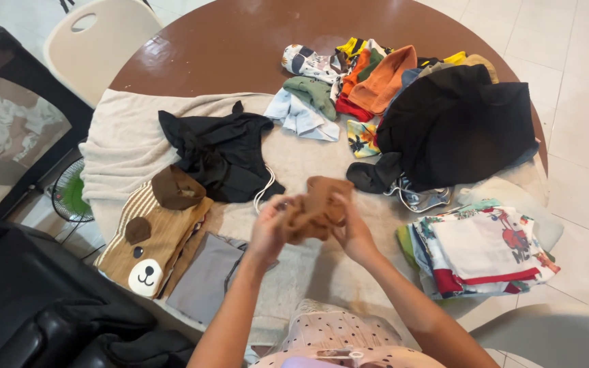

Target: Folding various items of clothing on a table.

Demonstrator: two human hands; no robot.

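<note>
Both my hands hold a small brown cloth piece (320, 204) above the beige towel (124, 136) that covers the near part of the round brown table (226, 41). My left hand (269, 228) grips its left side and my right hand (352, 232) grips its right side. The cloth is bunched between my fingers. A crumpled black garment (223, 153) with a white cord lies just beyond my hands. A striped tan garment with a bear face (148, 238) and a grey folded piece (202, 276) lie to the left.
A heap of mixed coloured clothes (349, 82) and a large black garment (458, 126) fill the far right of the table. A folded stack of printed clothes (485, 249) sits at the right. A cream chair (100, 41) stands at the far left, and a small fan (71, 194) stands on the floor.
</note>
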